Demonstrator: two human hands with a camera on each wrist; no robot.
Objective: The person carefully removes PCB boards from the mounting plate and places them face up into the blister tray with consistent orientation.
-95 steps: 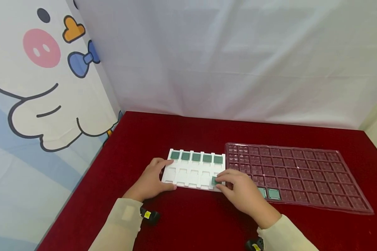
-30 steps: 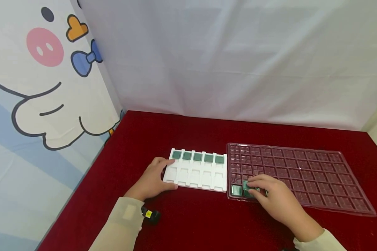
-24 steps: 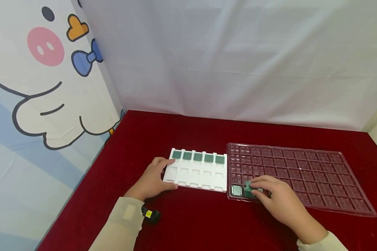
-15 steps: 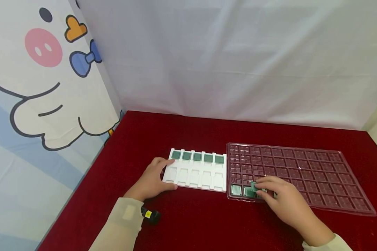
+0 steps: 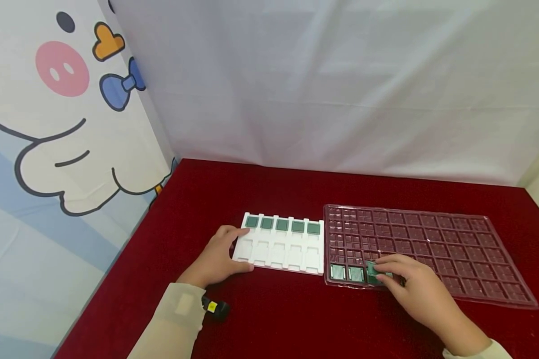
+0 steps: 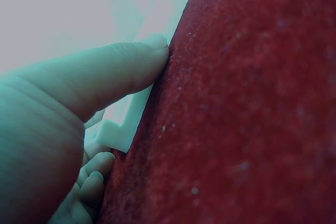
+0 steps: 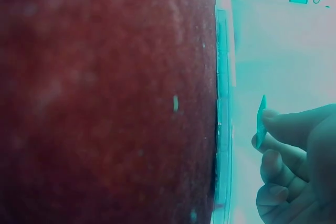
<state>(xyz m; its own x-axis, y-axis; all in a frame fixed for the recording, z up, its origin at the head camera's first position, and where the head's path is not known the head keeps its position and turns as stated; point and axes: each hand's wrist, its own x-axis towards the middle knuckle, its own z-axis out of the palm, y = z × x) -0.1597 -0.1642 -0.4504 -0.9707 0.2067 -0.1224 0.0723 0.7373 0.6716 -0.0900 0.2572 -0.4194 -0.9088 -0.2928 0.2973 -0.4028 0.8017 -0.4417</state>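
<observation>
My left hand holds the left end of a white slotted tray, thumb on its front edge. Up close, the left wrist view shows the thumb against the rim of the white tray. Several green square chips fill its back row. My right hand pinches a green chip between thumb and fingers over the front row of a clear plastic tray. Seen edge-on in the right wrist view, this chip is thin and flat. Two striped chips lie left of it; others are partly hidden by the fingers.
Both trays lie side by side on a red cloth-covered table. A white curtain hangs behind, and a cartoon-printed cloth borders the left. A small black device is at the left wrist.
My right hand, earlier at the white tray's front-right slot with a chip, has moved to the clear tray and slid rightward along its front row, uncovering striped chips. The left hand stays put.
</observation>
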